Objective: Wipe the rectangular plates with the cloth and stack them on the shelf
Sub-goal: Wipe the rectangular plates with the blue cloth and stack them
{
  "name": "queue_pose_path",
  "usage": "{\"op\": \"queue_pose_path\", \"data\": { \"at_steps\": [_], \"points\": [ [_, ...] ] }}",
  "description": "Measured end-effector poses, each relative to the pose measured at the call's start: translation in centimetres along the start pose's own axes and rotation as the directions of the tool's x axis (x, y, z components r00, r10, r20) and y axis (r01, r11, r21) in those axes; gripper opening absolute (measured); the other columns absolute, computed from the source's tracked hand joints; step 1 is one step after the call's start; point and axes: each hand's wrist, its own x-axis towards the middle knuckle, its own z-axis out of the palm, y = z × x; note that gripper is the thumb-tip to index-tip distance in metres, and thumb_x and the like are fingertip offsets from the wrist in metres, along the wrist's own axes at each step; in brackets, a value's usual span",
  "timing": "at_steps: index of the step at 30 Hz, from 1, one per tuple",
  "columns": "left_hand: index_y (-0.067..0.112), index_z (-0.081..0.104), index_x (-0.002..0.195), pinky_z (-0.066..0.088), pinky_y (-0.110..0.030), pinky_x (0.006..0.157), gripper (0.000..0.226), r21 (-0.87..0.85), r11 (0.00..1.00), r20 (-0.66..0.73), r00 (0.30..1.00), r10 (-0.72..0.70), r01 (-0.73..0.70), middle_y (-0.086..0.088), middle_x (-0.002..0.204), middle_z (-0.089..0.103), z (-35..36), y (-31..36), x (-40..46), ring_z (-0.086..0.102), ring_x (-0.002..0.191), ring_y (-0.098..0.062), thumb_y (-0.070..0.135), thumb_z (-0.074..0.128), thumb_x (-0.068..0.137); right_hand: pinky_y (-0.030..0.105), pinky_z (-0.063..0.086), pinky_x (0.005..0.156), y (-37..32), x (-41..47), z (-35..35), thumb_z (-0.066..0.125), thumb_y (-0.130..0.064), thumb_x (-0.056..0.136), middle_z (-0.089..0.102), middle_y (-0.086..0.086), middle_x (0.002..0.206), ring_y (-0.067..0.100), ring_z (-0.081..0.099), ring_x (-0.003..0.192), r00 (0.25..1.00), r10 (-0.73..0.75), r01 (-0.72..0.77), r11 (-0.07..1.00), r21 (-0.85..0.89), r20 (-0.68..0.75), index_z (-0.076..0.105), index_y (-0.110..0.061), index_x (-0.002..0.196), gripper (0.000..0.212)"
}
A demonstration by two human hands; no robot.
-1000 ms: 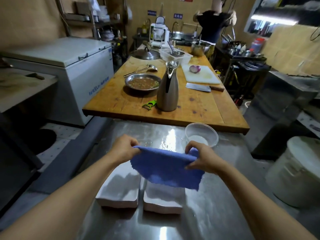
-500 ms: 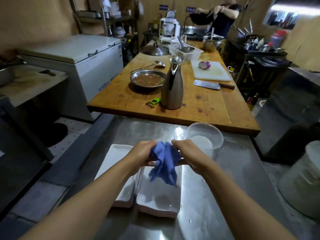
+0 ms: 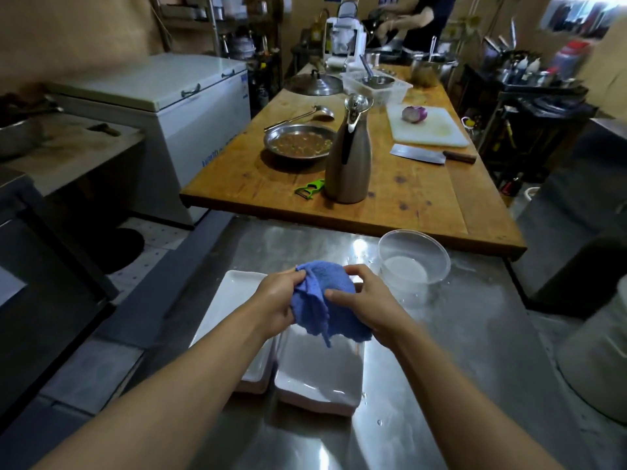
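Two stacks of white rectangular plates lie side by side on the steel counter point(image 3: 458, 351): a left stack point(image 3: 234, 300) and a right stack point(image 3: 319, 378). Above them I hold a bunched blue cloth point(image 3: 325, 300) in both hands. My left hand point(image 3: 274, 307) grips its left side, and my right hand point(image 3: 366, 307) grips its right side with the thumb on top. The cloth's lower edge hangs just over the right stack.
A clear plastic bowl point(image 3: 414, 262) with a little water stands right of the cloth. Behind is a wooden table point(image 3: 424, 205) with a steel flask point(image 3: 347, 161), a green peeler point(image 3: 308, 189), a cleaver point(image 3: 431, 154) and a dish of sauce point(image 3: 298, 144). A white bucket point(image 3: 600, 351) stands at the right. A person works at the far end.
The cloth was stretched flat between my hands a second ago. My hands have come together and gathered it into a bunch over the plates.
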Motion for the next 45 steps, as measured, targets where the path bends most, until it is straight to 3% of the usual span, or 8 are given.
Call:
{"op": "queue_pose_path", "data": {
  "at_steps": [4,8,11,16,20,25,32,45],
  "points": [
    [0.016,0.061,0.101,0.051,-0.025,0.053,0.021,0.281,0.958,0.050,0.998,0.039,-0.052,0.000,0.072,0.071,-1.4,0.2,0.3,0.068,0.063,-0.011,0.023,0.042,0.099,0.036,0.051,0.074,0.5,0.6,0.9,0.064,-0.008,0.078,0.066,0.002,0.082,0.022,0.063,0.081,0.947,-0.146,0.105,0.983,-0.151,-0.286,0.062,-0.017,0.086,0.013],
    [0.017,0.058,0.112,0.047,-0.025,0.063,0.021,0.587,0.805,-0.019,0.993,0.113,-0.080,-0.005,0.096,0.067,-3.8,-0.6,1.2,0.065,0.079,-0.015,0.016,0.053,0.092,0.018,0.043,0.063,2.4,0.3,0.4,0.062,-0.007,0.080,0.060,0.001,0.087,0.014,0.059,0.077,0.912,-0.106,0.043,0.985,-0.167,-0.395,0.053,-0.013,0.103,0.026],
    [0.015,0.056,0.116,0.046,-0.027,0.072,0.030,0.756,0.651,-0.035,0.988,0.153,-0.074,-0.005,0.106,0.062,-4.9,-2.3,1.9,0.061,0.090,-0.019,0.013,0.057,0.086,0.009,0.037,0.046,4.6,-0.2,0.8,0.060,-0.007,0.081,0.049,-0.002,0.074,0.010,0.047,0.062,0.872,-0.084,-0.021,0.978,-0.208,-0.483,0.042,-0.011,0.088,0.020],
    [0.015,0.054,0.113,0.037,-0.024,0.069,0.029,0.962,0.262,0.029,0.982,0.189,-0.079,-0.004,0.108,0.061,-5.2,-5.0,2.4,0.052,0.086,-0.017,0.019,0.060,0.085,0.007,0.038,0.049,7.2,-0.2,2.2,0.057,-0.009,0.085,0.053,0.001,0.077,0.008,0.046,0.062,0.909,-0.038,-0.074,0.965,-0.251,-0.415,0.050,-0.010,0.084,0.007],
    [0.012,0.058,0.111,0.040,-0.024,0.070,0.028,0.987,0.144,0.032,0.970,0.242,-0.068,-0.008,0.109,0.063,-5.0,-5.7,2.7,0.059,0.099,-0.028,0.015,0.058,0.083,0.005,0.036,0.062,8.1,0.3,3.0,0.053,-0.009,0.089,0.054,0.008,0.105,0.012,0.049,0.081,0.938,-0.086,-0.056,0.918,-0.392,-0.337,0.055,-0.009,0.095,0.007],
    [0.013,0.064,0.102,0.046,-0.026,0.069,0.020,0.995,0.099,-0.035,0.957,0.287,0.007,-0.007,0.100,0.065,-5.0,-6.2,2.9,0.062,0.090,-0.027,0.012,0.061,0.082,0.025,0.037,0.093,8.8,0.3,3.8,0.058,-0.020,0.086,0.035,0.005,0.128,0.023,0.037,0.117,0.941,-0.259,0.021,0.688,-0.725,-0.218,0.054,-0.014,0.118,0.033],
    [0.019,0.055,0.091,0.046,-0.027,0.065,0.012,0.987,0.156,-0.100,0.906,0.412,0.038,-0.002,0.090,0.062,-4.6,-7.7,2.1,0.056,0.078,-0.020,0.020,0.065,0.084,0.039,0.052,0.069,9.9,-0.7,5.4,0.072,-0.013,0.074,0.061,0.016,0.112,0.035,0.060,0.089,0.913,-0.393,0.300,0.462,-0.835,0.110,0.068,-0.011,0.109,0.035],
    [0.022,0.048,0.087,0.041,-0.024,0.067,0.020,0.980,0.176,-0.159,0.910,0.382,0.097,0.000,0.088,0.057,-3.8,-7.4,2.3,0.052,0.077,-0.017,0.013,0.065,0.084,0.035,0.030,0.100,9.3,6.0,5.8,0.038,-0.028,0.092,0.033,0.004,0.146,0.023,0.033,0.129,0.918,-0.381,0.275,0.408,-0.870,0.112,0.042,-0.017,0.136,0.045]
  ]
}}
